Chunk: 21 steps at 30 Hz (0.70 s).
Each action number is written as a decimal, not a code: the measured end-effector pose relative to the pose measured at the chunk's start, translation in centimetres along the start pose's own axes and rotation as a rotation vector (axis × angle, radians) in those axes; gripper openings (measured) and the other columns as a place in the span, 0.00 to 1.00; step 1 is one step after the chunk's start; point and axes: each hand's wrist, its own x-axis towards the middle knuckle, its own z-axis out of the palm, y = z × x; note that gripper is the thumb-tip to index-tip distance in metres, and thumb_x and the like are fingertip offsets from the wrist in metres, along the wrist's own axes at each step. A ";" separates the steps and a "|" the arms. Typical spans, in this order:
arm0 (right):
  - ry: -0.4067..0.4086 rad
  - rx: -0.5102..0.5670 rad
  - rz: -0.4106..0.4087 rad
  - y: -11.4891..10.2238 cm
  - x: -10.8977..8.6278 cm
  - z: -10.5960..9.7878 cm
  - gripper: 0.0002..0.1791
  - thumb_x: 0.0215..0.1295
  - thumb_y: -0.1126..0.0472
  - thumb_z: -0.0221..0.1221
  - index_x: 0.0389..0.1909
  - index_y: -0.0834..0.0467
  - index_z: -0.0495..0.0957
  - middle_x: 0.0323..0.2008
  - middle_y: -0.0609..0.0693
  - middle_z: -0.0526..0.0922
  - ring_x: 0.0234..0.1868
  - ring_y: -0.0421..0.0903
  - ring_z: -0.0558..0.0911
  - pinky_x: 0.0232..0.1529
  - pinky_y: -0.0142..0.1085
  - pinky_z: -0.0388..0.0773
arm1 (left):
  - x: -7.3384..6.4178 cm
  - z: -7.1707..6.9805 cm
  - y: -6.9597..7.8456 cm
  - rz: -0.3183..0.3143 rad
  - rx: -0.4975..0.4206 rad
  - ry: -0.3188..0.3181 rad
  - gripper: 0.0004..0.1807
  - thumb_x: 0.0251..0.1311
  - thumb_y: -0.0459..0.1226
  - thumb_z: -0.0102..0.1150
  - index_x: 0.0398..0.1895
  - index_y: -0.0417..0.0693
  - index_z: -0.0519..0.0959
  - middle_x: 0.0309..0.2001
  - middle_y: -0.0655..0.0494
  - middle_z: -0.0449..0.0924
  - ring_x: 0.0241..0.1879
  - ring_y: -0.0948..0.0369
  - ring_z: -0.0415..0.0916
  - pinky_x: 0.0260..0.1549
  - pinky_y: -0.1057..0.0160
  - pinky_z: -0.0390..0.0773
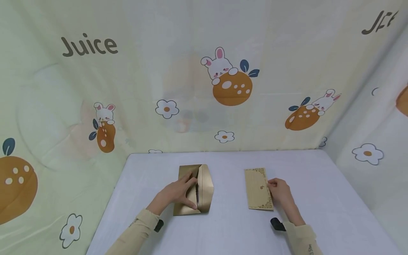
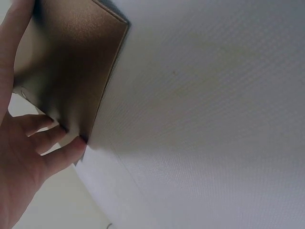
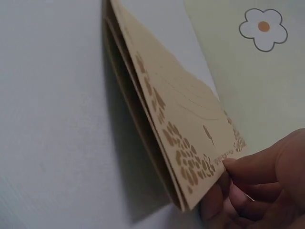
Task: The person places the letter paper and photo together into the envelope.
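A gold envelope (image 1: pixel 208 187) lies on the left part of the table, its pointed flap folded out to the right. Its mouth gapes, showing a dark gap. My left hand (image 1: pixel 178 191) lies across the envelope's front, thumb and fingers spread along the mouth edge and gripping the panel. In the left wrist view, several fingertips press at the edge of the gold panel (image 2: pixel 81 52). To the right, my right hand (image 1: pixel 280 191) pinches the right edge of a folded cream card (image 1: pixel 256 191) with brown floral corners. The right wrist view shows the card (image 3: pixel 176 100) tilted, its layers slightly apart.
A white cloth covers the table (image 1: pixel 229 226). Behind it hangs a curtain (image 1: pixel 178 81) printed with rabbits, oranges and flowers. A black wrist device (image 1: pixel 277 224) sits by the right cuff, another black device (image 1: pixel 158 225) by the left cuff.
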 end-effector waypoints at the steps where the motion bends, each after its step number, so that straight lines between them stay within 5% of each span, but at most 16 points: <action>1: -0.003 0.009 -0.002 0.0 0.0 -0.1 0.16 0.71 0.64 0.54 0.49 0.73 0.78 0.37 0.63 0.83 0.33 0.47 0.80 0.32 0.34 0.73 | 0.0 0.0 0.0 0.000 0.000 0.000 0.54 0.39 0.71 0.70 0.69 0.61 0.61 0.80 0.35 0.45 0.71 0.38 0.64 0.49 0.42 0.80; 21: -0.020 0.188 -0.035 -2.7 -0.4 0.7 0.17 0.72 0.64 0.57 0.51 0.76 0.77 0.39 0.66 0.85 0.30 0.39 0.81 0.31 0.30 0.76 | 0.2 0.3 -0.2 0.000 0.007 0.010 0.54 0.38 0.72 0.69 0.68 0.63 0.61 0.79 0.36 0.45 0.71 0.39 0.64 0.48 0.43 0.80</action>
